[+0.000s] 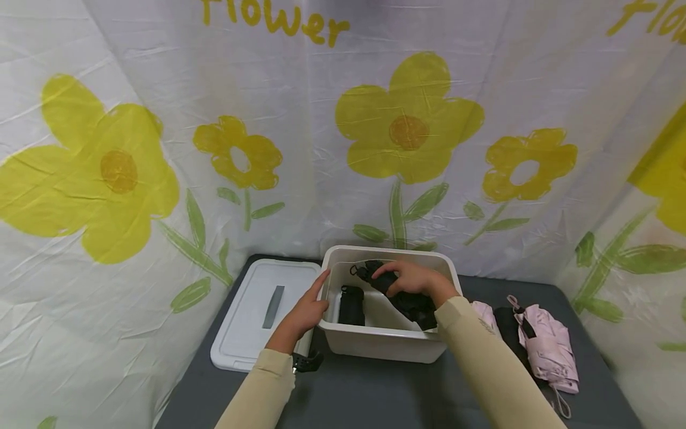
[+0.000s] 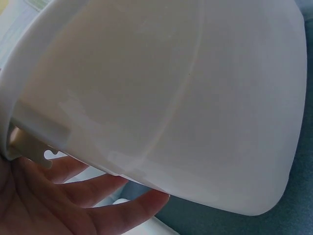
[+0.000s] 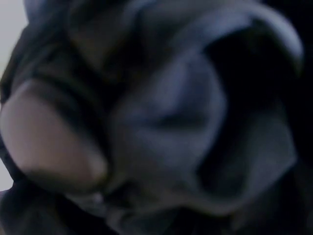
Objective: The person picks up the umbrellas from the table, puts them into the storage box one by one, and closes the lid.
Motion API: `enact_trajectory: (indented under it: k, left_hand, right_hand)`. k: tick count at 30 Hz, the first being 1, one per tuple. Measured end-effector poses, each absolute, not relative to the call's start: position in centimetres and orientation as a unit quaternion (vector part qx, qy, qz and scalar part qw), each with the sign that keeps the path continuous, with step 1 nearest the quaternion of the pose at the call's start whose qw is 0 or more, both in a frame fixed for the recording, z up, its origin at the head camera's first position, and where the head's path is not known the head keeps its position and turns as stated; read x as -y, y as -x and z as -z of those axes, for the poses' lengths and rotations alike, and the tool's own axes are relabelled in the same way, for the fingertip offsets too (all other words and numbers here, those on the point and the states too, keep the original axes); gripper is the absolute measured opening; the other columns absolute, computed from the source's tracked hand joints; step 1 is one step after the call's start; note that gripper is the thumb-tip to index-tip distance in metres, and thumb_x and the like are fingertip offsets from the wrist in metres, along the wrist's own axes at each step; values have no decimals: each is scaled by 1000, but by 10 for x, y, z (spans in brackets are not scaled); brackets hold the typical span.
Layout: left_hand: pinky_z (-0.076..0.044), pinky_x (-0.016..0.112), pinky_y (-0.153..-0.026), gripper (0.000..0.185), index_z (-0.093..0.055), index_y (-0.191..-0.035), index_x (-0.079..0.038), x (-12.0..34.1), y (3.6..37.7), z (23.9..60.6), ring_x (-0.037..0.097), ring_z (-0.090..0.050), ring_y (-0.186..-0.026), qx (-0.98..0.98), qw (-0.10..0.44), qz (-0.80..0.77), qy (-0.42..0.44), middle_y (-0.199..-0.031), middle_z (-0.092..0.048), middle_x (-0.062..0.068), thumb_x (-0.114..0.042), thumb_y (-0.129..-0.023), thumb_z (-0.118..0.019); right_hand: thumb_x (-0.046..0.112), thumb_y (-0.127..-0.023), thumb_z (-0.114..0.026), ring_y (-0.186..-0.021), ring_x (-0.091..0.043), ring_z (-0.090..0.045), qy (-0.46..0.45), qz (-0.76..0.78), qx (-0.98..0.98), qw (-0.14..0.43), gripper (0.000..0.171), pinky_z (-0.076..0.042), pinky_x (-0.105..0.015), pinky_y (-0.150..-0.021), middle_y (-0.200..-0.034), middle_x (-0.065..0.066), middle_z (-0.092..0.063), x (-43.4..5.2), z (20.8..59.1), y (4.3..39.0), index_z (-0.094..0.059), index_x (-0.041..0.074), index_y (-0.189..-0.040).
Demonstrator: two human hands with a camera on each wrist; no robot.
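Note:
My right hand (image 1: 412,279) grips a black folded umbrella (image 1: 409,305) from above, inside the white storage bin (image 1: 380,347). The umbrella lies slanted, its wrist loop toward the back left and its other end near the front rim. In the right wrist view its dark folds (image 3: 166,122) fill most of the picture, blurred, with a fingertip (image 3: 49,142) pressed on them. My left hand (image 1: 305,313) holds the bin's left rim; in the left wrist view its fingers (image 2: 127,210) lie along the outer wall. Another black folded umbrella (image 1: 351,307) stands in the bin's left part.
A white lid (image 1: 246,316) with a grey handle lies left of the bin on the dark grey table (image 1: 364,393). To the right, pink folded umbrellas (image 1: 552,351) lie with a black one (image 1: 509,328) between them. A flower-printed curtain (image 1: 305,196) hangs behind.

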State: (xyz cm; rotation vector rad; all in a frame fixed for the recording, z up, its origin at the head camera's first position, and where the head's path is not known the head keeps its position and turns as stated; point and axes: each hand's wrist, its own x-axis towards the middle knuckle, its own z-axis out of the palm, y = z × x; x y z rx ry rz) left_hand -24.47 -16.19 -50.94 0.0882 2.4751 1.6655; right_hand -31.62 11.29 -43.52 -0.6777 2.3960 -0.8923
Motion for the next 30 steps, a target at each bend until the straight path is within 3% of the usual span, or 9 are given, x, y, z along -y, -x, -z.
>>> enact_trajectory:
  k: [6,13,18,30]
  left_hand:
    - [-32,62,-105,77,-20,-155,-30,161,244,507,38,-27,-142,-828,84,-554,-31,-159,-22,18,-1,-87,-42]
    - [-33,62,-104,76,-20,-156,-28,161,243,507,38,-29,-141,-831,84,-549,-31,-159,-23,18,-1,-88,-42]
    - [-33,62,-104,77,-21,-155,-31,161,242,507,38,-29,-141,-829,84,-552,-30,-159,-23,18,0,-88,-42]
    - [-35,63,-102,76,-21,-156,-26,160,238,502,39,-30,-140,-830,76,-551,-33,-159,-24,19,-1,-88,-42]
  right_hand:
    - [5,-77,-71,-138,-33,-34,215,327,-877,277,51,-39,-46,-102,-150,-12,-40,-111,447,325,-64,17,-126]
    - [4,-74,-72,-126,-27,-43,202,323,-878,290,54,-44,-39,-96,-145,-13,-46,-109,460,334,-64,14,-127]
    - [5,-73,-73,-134,-31,-39,187,308,-888,284,53,-40,-44,-103,-147,-12,-45,-108,469,337,-66,17,-124]
    - [11,-75,-74,-133,-34,-40,168,252,-905,297,54,-38,-47,-105,-147,-16,-45,-96,478,335,-64,16,-128]
